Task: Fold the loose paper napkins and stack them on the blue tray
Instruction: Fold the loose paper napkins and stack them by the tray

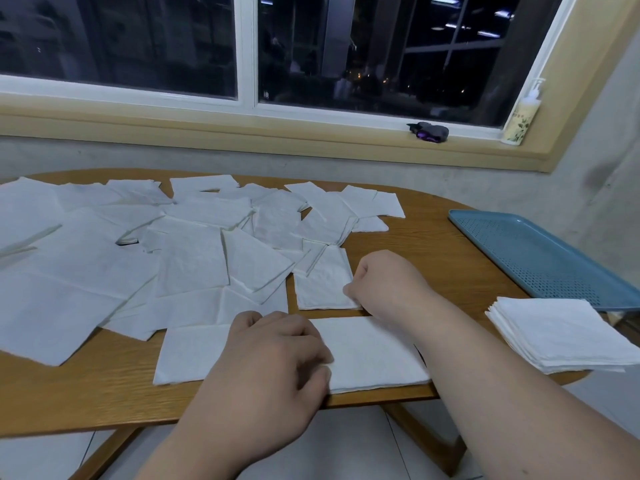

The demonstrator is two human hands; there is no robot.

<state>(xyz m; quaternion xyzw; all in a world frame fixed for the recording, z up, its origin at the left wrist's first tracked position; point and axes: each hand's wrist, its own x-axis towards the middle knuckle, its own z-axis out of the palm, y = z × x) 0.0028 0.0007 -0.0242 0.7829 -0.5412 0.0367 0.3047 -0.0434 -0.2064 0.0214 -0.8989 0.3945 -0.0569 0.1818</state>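
Left hand [273,358] grips half-folded white napkin [374,355] — right hand [388,282] pinching smaller napkin [322,285].

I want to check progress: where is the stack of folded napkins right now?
In the head view, the stack of folded napkins sits at the table's right edge, just in front of the blue tray.

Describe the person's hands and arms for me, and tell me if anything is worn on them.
Both are bare. The left hand and the right hand have no gloves, and no rings show on the parts that can be seen. The forearms are uncovered down to the frame's lower edge: no sleeve, watch, bracelet or strap in view. The nails are too hidden to judge.
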